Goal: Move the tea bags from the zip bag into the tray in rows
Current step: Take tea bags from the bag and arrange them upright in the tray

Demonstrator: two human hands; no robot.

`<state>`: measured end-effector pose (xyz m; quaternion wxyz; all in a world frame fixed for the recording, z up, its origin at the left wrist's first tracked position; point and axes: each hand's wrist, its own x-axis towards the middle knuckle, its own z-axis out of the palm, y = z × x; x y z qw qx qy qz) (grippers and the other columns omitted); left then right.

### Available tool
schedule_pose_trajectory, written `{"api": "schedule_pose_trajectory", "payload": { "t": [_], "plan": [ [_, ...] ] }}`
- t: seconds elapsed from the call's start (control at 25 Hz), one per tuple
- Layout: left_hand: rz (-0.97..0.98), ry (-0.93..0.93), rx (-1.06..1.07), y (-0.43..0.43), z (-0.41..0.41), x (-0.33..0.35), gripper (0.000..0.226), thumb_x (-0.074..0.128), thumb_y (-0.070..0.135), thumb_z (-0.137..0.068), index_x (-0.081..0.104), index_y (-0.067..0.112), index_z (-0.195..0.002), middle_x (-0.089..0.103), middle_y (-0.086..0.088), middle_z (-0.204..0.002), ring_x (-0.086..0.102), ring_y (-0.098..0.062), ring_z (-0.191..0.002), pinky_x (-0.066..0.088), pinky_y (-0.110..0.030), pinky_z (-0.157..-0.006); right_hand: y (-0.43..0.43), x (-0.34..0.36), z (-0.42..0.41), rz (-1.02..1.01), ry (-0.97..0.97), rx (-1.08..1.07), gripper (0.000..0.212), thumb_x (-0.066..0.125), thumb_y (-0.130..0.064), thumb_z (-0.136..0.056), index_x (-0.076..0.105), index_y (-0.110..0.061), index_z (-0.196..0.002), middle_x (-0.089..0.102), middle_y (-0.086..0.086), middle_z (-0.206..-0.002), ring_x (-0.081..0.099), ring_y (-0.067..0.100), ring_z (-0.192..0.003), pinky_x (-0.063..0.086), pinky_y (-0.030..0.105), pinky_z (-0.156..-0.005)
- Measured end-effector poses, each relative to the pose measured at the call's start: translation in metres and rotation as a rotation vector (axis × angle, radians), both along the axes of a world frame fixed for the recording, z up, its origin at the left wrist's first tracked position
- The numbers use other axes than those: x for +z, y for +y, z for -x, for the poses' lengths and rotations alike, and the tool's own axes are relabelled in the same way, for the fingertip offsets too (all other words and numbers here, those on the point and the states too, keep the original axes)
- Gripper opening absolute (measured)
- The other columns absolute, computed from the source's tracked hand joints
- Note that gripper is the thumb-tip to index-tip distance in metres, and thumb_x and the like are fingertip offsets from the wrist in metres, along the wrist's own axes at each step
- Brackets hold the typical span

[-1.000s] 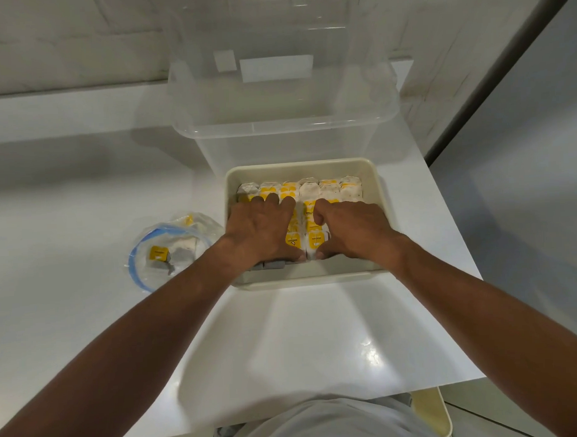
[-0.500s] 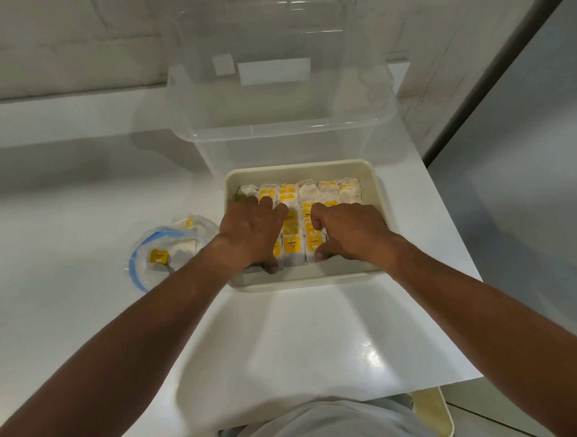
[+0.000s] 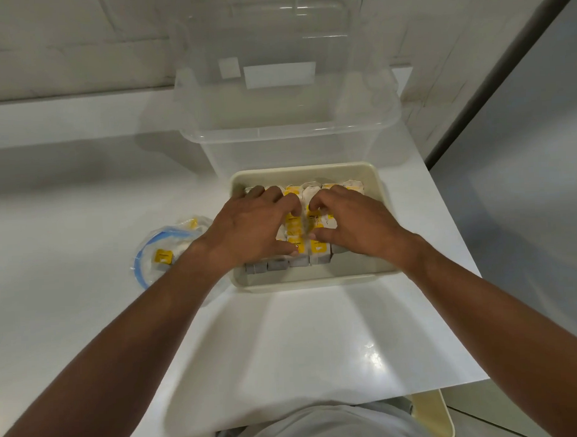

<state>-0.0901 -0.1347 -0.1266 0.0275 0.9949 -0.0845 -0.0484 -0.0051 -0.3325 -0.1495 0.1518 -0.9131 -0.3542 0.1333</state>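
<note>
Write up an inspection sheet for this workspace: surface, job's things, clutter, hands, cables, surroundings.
Surface: white table, glossy, with glare near the front edge.
Job's things: beige tray holds tea bags in rows; zip bag lies left of the tray, with at least one tea bag inside.
Clutter: clear plastic bin stands behind the tray.
Hands: left hand and right hand are both in the tray, fingers curled over the tea bags, thumbs at the near end of the middle rows.
Cables: nothing seen.
Surroundings: pale wall behind; grey panel to the right; beige bin below the table's near edge.
</note>
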Motion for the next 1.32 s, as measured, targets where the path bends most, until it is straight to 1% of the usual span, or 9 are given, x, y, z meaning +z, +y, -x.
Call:
{"api": "schedule_pose_trajectory", "payload": {
  "t": [0.24, 0.36, 0.48, 0.68, 0.84, 1.0, 1.12, 1.2, 1.32],
  "plan": [
    [0.074, -0.158, 0.002, 0.023, 0.026, 0.004, 0.048, 0.066, 0.062, -0.080, 0.058, 0.032, -0.117, 0.061, 0.005, -0.114, 0.055, -0.023, -0.102, 0.042, -0.035, -0.080, 0.014, 0.019, 0.011, -0.201, 0.084, -0.024, 0.018, 0.072, -0.048, -0.082, 0.060, -0.040, -0.094, 0.059, -0.018, -0.098, 0.058, 0.003, -0.084, 0.042, 0.025, -0.069],
    [0.129, -0.210, 0.012, 0.052, 0.042, 0.007, 0.043, 0.067, 0.060, -0.081, 0.061, 0.031, -0.112, 0.062, 0.005, -0.106, 0.057, -0.023, -0.092, 0.045, -0.035, -0.074, 0.037, 0.031, 0.027, -0.281, 0.111, -0.038, 0.016, 0.073, -0.044, -0.082, 0.063, -0.036, -0.091, 0.064, -0.018, -0.094, 0.062, 0.005, -0.077, 0.051, 0.032, -0.073],
    [0.183, -0.204, 0.041, 0.085, 0.060, 0.011, 0.041, 0.062, 0.062, -0.083, 0.059, 0.033, -0.111, 0.062, 0.008, -0.103, 0.057, -0.020, -0.092, 0.048, -0.038, -0.076, 0.064, 0.043, 0.049, -0.336, 0.141, -0.031, 0.017, 0.073, -0.042, -0.083, 0.066, -0.031, -0.094, 0.067, -0.018, -0.091, 0.063, 0.004, -0.073, 0.053, 0.035, -0.073],
    [0.364, -0.113, 0.144, 0.135, 0.087, 0.007, 0.025, 0.066, 0.053, -0.086, 0.059, 0.039, -0.105, 0.064, 0.019, -0.097, 0.060, -0.009, -0.088, 0.051, -0.034, -0.074, 0.111, 0.047, 0.083, -0.277, 0.112, 0.016, 0.019, 0.076, -0.037, -0.081, 0.067, -0.030, -0.096, 0.066, -0.015, -0.092, 0.061, 0.002, -0.073, 0.051, 0.036, -0.076],
    [0.451, -0.009, 0.152, 0.160, 0.096, -0.005, 0.019, 0.069, 0.043, -0.087, 0.059, 0.038, -0.101, 0.064, 0.023, -0.092, 0.063, -0.008, -0.083, 0.053, -0.034, -0.072, 0.141, 0.043, 0.103, -0.185, 0.075, 0.030, 0.020, 0.073, -0.039, -0.080, 0.065, -0.035, -0.098, 0.062, -0.017, -0.091, 0.054, -0.003, -0.070, 0.050, 0.035, -0.075],
    [0.357, 0.006, 0.152, 0.176, 0.100, -0.014, 0.013, 0.062, 0.032, -0.091, 0.064, 0.038, -0.103, 0.066, 0.023, -0.092, 0.064, -0.011, -0.084, 0.042, -0.026, -0.064, 0.167, 0.037, 0.127, -0.113, 0.048, -0.069, 0.021, 0.067, -0.038, -0.084, 0.067, -0.033, -0.104, 0.070, -0.012, -0.098, 0.062, 0.011, -0.085, 0.050, 0.033, -0.078],
    [0.250, 0.029, 0.146, 0.181, 0.105, -0.028, 0.018, 0.060, 0.039, -0.092, 0.065, 0.039, -0.109, 0.070, 0.017, -0.100, 0.064, -0.016, -0.087, 0.040, -0.026, -0.065, 0.186, 0.017, 0.144, -0.009, -0.005, -0.106, 0.025, 0.059, -0.035, -0.090, 0.066, -0.031, -0.114, 0.070, -0.004, -0.108, 0.063, 0.019, -0.098, 0.047, 0.030, -0.079],
    [0.189, 0.056, 0.147, 0.180, 0.109, -0.039, 0.024, 0.059, 0.041, -0.091, 0.064, 0.039, -0.114, 0.070, 0.010, -0.099, 0.064, -0.021, -0.086, 0.040, -0.026, -0.066, 0.200, -0.003, 0.149, 0.098, -0.064, -0.111, 0.031, 0.053, -0.032, -0.095, 0.062, -0.028, -0.124, 0.066, -0.001, -0.117, 0.061, 0.021, -0.105, 0.044, 0.029, -0.083],
    [0.194, 0.073, 0.164, 0.181, 0.113, -0.051, 0.028, 0.057, 0.032, -0.091, 0.062, 0.036, -0.119, 0.070, 0.006, -0.103, 0.064, -0.022, -0.087, 0.042, -0.027, -0.067, 0.213, -0.026, 0.152, 0.183, -0.064, -0.171, 0.039, 0.048, -0.030, -0.099, 0.048, -0.023, -0.137, 0.061, 0.001, -0.126, 0.060, 0.023, -0.113, 0.047, 0.032, -0.090]
  ]
}}
